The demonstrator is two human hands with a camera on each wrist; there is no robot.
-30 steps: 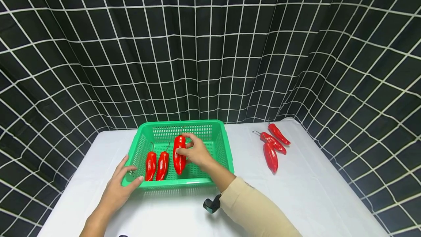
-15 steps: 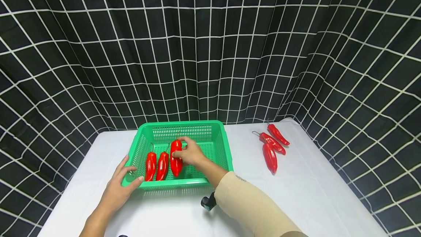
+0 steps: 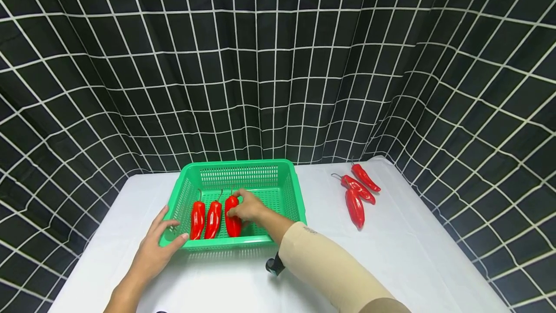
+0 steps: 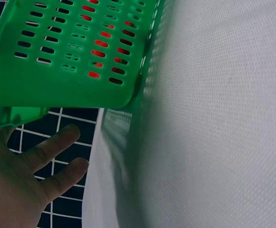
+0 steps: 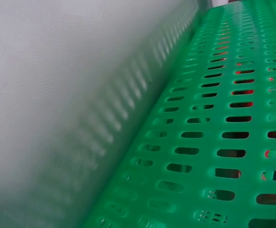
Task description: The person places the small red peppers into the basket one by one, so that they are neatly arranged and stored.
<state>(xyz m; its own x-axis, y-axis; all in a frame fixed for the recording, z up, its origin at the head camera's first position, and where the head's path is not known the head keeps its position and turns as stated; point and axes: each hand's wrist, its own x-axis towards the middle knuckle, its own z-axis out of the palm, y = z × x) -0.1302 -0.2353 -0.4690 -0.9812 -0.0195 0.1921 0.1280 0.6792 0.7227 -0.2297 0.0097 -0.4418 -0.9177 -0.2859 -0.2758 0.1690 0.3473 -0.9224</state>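
Note:
A green plastic basket (image 3: 243, 241) with slotted walls stands on the white table. Its near left corner is in the grip of my left hand (image 3: 152, 250), thumb on the front rim, a finger over the left rim. In the left wrist view, two fingers (image 4: 57, 185) spread free beside the wall. My right hand (image 3: 249, 208) reaches into the basket and holds a red chili pepper (image 3: 232, 223) by its upper part, low inside. Left of it lie two more red peppers, one in the middle (image 3: 213, 220) and one outermost (image 3: 197, 220), stems pointing away. The right wrist view shows the slotted front wall (image 5: 209, 133), hiding that hand.
Three red peppers lie on the table at right: a near one (image 3: 355, 209), a middle one (image 3: 359, 189) and a far one (image 3: 366, 177). Black cloth with a white grid (image 3: 269, 62) walls the back and sides. A dark wrist device (image 3: 275, 264) sits under the right sleeve.
My right hand has lowered the pepper into the basket and shifted it left and nearer, beside the other two. My left hand keeps its place on the corner.

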